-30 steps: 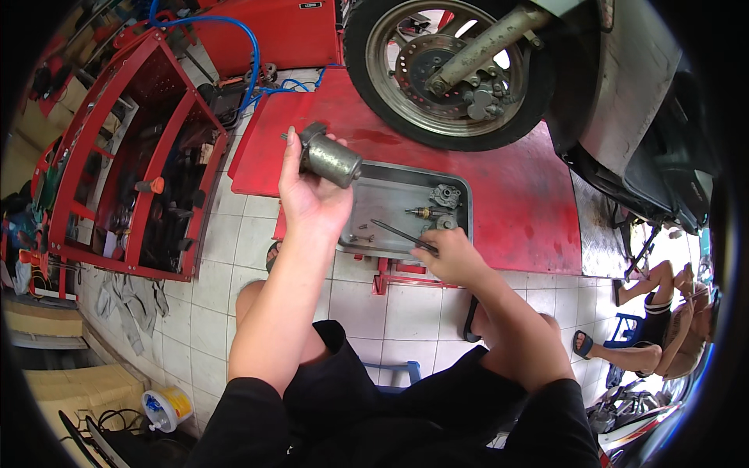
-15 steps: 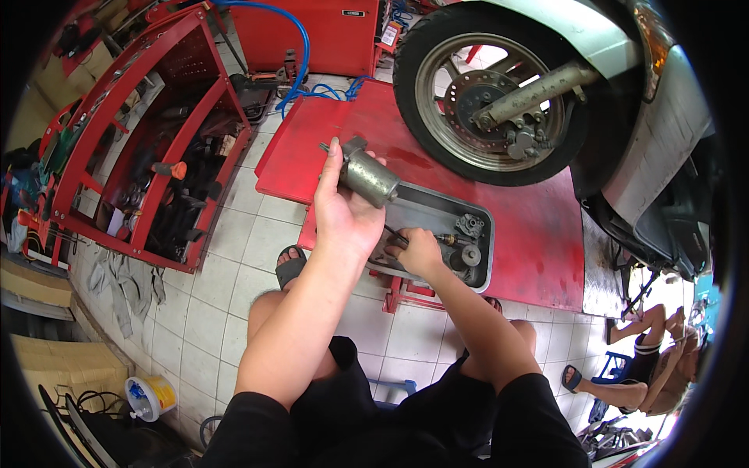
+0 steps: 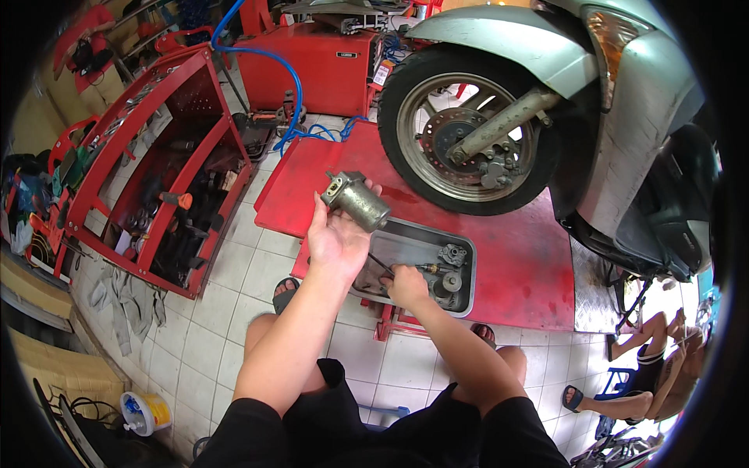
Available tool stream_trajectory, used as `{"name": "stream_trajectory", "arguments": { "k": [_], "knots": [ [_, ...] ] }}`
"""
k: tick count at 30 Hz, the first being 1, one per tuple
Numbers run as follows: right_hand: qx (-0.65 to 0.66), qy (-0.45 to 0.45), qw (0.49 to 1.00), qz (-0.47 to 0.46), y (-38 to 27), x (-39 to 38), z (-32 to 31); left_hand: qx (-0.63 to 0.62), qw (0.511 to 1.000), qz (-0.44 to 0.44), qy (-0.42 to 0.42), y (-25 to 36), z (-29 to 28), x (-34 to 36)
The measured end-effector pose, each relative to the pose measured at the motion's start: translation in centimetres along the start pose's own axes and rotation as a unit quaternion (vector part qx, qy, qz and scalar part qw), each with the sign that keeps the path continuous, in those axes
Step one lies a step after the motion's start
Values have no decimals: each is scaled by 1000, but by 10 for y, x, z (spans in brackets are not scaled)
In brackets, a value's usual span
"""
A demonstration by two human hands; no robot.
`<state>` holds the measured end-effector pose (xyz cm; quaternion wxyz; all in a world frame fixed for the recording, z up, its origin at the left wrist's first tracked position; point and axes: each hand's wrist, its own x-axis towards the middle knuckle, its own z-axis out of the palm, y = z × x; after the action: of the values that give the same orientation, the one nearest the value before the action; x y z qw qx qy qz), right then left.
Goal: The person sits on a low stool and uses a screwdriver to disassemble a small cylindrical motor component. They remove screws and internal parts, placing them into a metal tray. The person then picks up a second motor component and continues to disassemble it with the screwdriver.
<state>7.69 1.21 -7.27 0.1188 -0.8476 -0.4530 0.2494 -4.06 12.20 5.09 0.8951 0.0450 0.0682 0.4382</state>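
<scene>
My left hand [image 3: 341, 242] is palm up, its fingers curled round a dull grey starter motor [image 3: 360, 207]. The flanged end with an oval opening points up and left. Below it stands a rectangular metal tray [image 3: 470, 273] on the red platform. At the tray's near side, my right hand [image 3: 407, 286] is closed round a thin dark rod [image 3: 380, 264]; its far end passes behind my left hand, so its kind is hidden. Inside the tray, to the right, lie a small metal housing [image 3: 452, 254], a slim shaft-like part [image 3: 427, 267] and a round metal part [image 3: 448, 284].
The red platform [image 3: 515, 265] carries a silver scooter [image 3: 640, 156], its front wheel [image 3: 468, 144] just beyond the tray. Leftward is a red tool rack [image 3: 164, 171]. A blue hose [image 3: 292, 78] hangs behind. A bucket [image 3: 147, 413] stands lower left; another person [image 3: 651, 382] sits lower right.
The view has tipped upward. My left hand has turned the starter motor, bringing its flanged end with the oval opening into sight. My right hand still holds the rod over the tray.
</scene>
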Motion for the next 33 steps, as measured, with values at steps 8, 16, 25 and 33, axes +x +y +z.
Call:
{"name": "stream_trajectory", "arguments": {
  "k": [8,16,25,33],
  "knots": [
    [46,27,998,-20,-10,1,1,93,995,-37,-29,-5,-6,-10],
    [22,74,994,-74,-4,17,13,80,989,-119,-34,-13,-7,-15],
    [116,55,989,-67,-2,-18,-26,33,993,-111,-39,-3,4,-15],
    [152,121,975,-111,49,-49,-39,14,996,-87,22,-6,-1,-14]
  ]
}}
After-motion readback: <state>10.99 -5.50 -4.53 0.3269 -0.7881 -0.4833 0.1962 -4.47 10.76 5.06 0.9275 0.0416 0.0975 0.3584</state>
